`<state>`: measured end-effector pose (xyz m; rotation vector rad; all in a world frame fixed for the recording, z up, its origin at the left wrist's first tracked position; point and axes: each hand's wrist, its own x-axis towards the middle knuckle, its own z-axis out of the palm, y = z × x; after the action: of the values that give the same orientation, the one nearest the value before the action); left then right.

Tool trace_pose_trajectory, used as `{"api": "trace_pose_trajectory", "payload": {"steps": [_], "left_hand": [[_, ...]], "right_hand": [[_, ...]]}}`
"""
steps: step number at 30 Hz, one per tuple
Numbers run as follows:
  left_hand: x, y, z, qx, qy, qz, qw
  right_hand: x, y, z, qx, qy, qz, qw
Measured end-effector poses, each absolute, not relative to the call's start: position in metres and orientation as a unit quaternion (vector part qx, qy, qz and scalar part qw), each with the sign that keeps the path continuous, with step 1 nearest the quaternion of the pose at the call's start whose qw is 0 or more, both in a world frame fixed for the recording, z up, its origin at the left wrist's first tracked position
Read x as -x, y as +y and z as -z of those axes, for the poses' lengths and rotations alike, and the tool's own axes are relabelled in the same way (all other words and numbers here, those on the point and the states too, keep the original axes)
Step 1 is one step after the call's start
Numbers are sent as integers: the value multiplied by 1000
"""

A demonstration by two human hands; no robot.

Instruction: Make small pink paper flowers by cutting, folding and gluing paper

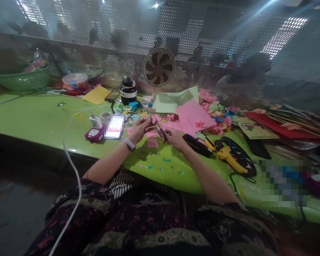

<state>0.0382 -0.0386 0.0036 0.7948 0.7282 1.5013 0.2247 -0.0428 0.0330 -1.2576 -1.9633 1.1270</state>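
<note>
My left hand, with a white watch band on its wrist, pinches a small pink paper piece above the green table. My right hand is closed on black-handled scissors, whose blades point up and left toward that paper. A pink paper square lies flat on the table just below both hands. Small paper scraps are scattered on the table in front of me.
A small fan and a black jar stand behind the hands. Pink sheets, paper flowers, a black stapler, a yellow glue gun, a phone and a white cable lie around.
</note>
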Motion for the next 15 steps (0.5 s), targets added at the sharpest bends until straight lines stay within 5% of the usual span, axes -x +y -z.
{"api": "trace_pose_trajectory", "payload": {"steps": [15], "left_hand": [[-38,-39,-5,-334,314,-652,605]], "right_hand": [[-228,-39,-30,456,-743,-402,280]]}}
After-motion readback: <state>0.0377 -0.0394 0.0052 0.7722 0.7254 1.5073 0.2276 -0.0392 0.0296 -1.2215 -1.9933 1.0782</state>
